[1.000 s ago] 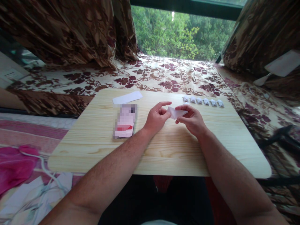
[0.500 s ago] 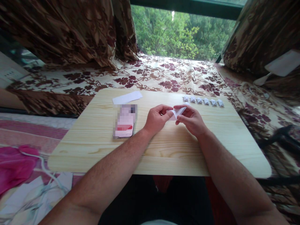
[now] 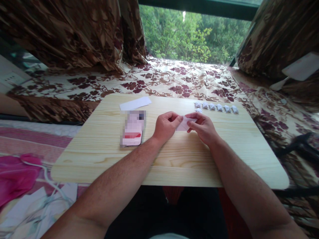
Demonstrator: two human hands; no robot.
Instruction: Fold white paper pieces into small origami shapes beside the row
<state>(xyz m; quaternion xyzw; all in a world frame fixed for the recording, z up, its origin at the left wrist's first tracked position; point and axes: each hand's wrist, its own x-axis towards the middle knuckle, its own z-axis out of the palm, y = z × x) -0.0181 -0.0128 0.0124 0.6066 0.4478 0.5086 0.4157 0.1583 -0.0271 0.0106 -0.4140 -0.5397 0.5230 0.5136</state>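
Between both hands, just above the wooden table (image 3: 109, 159), is a small white piece of paper (image 3: 182, 125) with creases. My left hand (image 3: 167, 125) pinches its left edge between thumb and fingers. On the other side, my right hand (image 3: 202, 126) is closed on the paper's right edge, its thumb lying over the front. Beyond my right hand, several small folded paper pieces (image 3: 219, 107) form a row, and one more folded piece (image 3: 198, 110) lies just in front of the row's left end, partly hidden by my fingers.
White paper strips (image 3: 136, 103) lie at the table's back left. A phone (image 3: 133, 129), partly pixelated, lies in front of them. Patterned cloth (image 3: 171, 79) covers the ledge behind the table. Loose papers and a white cable (image 3: 47, 176) are at the lower left.
The paper has turned between my hands: its raised, pointed flap no longer shows, and a flatter face is seen lower down. Both hands have stayed nearly in place.
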